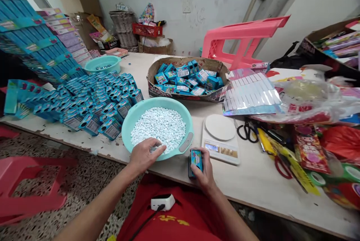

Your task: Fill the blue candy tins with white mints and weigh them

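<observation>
One clasped blue box point(196, 161) fills the right hand point(206, 169); the left point(144, 154) (half-curled, hold unclear) overhangs pellets point(161, 124).

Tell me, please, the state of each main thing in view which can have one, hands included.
Left hand: curled at white pellets, grip unclear
Right hand: closed around single blue box
White pellets: loose
Large teal bowl: holding pellets
Scale: on, display lit
Carton: open-topped, holding blue boxes
</observation>
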Demonstrator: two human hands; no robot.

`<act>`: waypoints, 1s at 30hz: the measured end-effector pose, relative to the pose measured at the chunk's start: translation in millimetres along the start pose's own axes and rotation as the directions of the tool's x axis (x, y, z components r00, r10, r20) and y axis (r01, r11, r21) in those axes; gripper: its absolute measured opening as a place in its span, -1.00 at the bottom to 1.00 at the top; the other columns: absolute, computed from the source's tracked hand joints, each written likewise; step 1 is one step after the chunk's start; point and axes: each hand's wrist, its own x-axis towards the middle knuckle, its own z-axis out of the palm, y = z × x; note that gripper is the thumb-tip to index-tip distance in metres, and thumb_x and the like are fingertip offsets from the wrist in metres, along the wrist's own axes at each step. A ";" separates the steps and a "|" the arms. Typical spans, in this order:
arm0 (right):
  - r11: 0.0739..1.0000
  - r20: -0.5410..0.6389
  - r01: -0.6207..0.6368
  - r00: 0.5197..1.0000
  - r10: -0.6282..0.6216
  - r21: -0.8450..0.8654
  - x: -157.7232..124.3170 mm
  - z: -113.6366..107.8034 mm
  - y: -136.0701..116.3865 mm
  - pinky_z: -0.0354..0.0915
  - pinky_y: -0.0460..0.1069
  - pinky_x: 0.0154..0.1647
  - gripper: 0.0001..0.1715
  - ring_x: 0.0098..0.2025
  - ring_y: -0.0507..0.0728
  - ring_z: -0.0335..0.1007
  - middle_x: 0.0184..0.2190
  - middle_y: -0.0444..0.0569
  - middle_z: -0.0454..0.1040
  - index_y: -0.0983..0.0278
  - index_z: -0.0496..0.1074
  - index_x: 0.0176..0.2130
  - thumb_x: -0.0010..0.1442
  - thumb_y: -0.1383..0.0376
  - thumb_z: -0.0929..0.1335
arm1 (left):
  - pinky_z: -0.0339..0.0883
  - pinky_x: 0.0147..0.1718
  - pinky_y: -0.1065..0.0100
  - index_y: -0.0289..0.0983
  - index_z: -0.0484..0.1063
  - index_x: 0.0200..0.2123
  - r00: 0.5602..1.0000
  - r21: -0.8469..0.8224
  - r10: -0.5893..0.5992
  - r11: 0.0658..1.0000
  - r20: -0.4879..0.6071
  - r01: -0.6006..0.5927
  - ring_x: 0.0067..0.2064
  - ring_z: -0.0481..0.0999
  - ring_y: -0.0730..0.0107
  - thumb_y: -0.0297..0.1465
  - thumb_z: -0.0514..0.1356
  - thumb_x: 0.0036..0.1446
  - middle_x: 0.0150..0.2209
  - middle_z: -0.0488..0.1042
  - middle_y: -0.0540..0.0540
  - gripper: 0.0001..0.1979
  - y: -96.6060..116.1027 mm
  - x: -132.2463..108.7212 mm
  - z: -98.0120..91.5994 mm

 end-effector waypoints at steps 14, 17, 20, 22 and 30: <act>0.993 -0.099 -0.063 0.992 0.073 0.104 -8.2 19.9 24.7 0.40 -0.03 -0.42 -0.30 -0.39 0.14 0.41 -0.35 -0.08 0.39 0.20 0.31 -0.24 -0.29 -0.09 0.53 | 0.16 0.02 0.10 -0.23 0.39 -0.08 0.977 0.133 0.184 0.971 0.111 -0.198 0.02 0.31 0.11 -0.09 0.07 0.16 -0.05 0.40 -0.17 -0.60 -45.6 88.5 -22.1; 0.985 -0.056 -0.157 0.985 0.161 0.067 -13.1 17.5 14.1 0.41 -0.04 -0.39 -0.46 -0.38 0.14 0.44 -0.36 -0.08 0.42 0.21 0.37 -0.29 -0.22 0.03 0.54 | 0.10 0.03 -0.01 -0.27 0.30 0.07 0.993 0.234 -0.010 0.972 0.114 -0.017 0.10 0.23 -0.07 -0.04 0.03 0.15 0.06 0.30 -0.30 -0.45 -56.4 137.9 -2.3; 0.978 -0.133 -0.208 0.969 0.210 0.028 -11.1 3.2 -7.9 0.41 -0.04 -0.36 -0.48 -0.34 0.18 0.47 -0.34 -0.04 0.47 0.22 0.40 -0.32 -0.22 0.00 0.52 | 0.11 0.00 -0.08 -0.25 0.31 0.05 0.987 0.286 -0.114 0.955 0.114 0.077 0.11 0.20 -0.19 0.05 0.03 0.09 0.07 0.27 -0.33 -0.39 -48.0 153.2 26.8; 0.976 -0.229 -0.217 0.950 0.212 0.002 -1.8 -11.0 -27.1 0.42 -0.03 -0.36 -0.45 -0.32 0.21 0.49 -0.31 0.00 0.51 0.22 0.41 -0.29 -0.21 -0.03 0.51 | 0.17 -0.06 -0.04 -0.22 0.32 0.03 0.985 0.289 -0.069 0.957 0.156 0.021 0.06 0.26 -0.15 0.05 0.05 0.06 0.03 0.30 -0.30 -0.41 -37.5 144.9 41.2; 0.988 -0.166 -0.131 0.976 0.144 0.083 93.6 -6.9 -101.4 0.38 -0.05 -0.47 -0.51 -0.44 0.13 0.45 -0.42 -0.08 0.52 0.25 0.40 -0.18 -0.10 0.11 0.49 | 0.25 -0.36 0.27 -0.20 0.43 -0.34 0.969 0.270 -0.037 0.962 0.244 -0.031 -0.27 0.47 0.17 -0.27 0.13 0.02 -0.32 0.45 -0.13 -0.83 -28.6 98.4 25.0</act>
